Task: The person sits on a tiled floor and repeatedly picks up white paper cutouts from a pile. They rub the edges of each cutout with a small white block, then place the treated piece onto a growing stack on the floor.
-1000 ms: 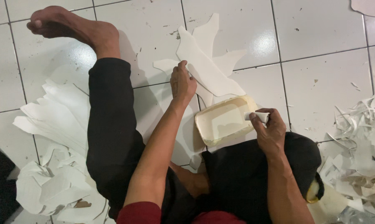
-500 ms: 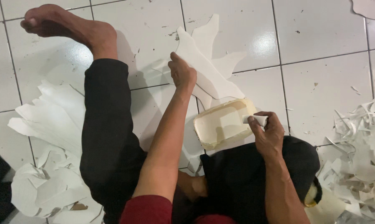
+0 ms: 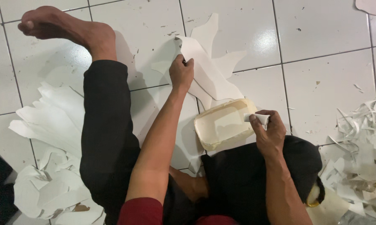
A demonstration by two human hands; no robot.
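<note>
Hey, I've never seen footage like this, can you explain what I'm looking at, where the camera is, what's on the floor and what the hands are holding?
There is no machine here. A person sits on a white tiled floor, and the one camera is worn on their head, looking down at their own arms and legs.

The left hand reaches forward and pinches the edge of a white cut-out sheet with curved edges lying on the tiles. The right hand has its grip closed on a small white block-like piece, held at the rim of a shallow cream rectangular tray beside the knee.

A stack of similar white cut sheets lies on the left, and a heap of thin white offcut strips on the right. A bare foot stretches out at the top left.
</note>
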